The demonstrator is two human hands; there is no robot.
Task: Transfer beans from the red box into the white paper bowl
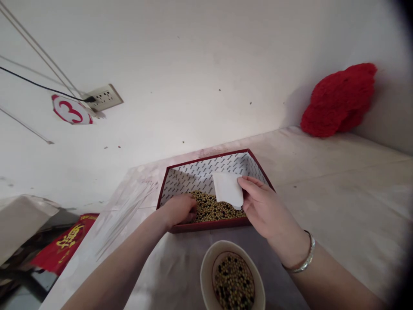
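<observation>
Red box [206, 226], patterned white lining, open on table, holds yellow-black beans [213, 207] piled at near wall. White card [228, 189] upright above beans, pinched at right edge.

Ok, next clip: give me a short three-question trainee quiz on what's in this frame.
1. True or false: the right hand holds a white card over the beans in the red box.
2. Where is the left hand?
A. in the red box, on the beans
B. on the bowl
C. on the red cushion
3. Fill the gap: the white bowl nearest the camera holds a mix of yellow and ____ beans.

Key: 1 true; 2 A; 3 dark (black).
</observation>
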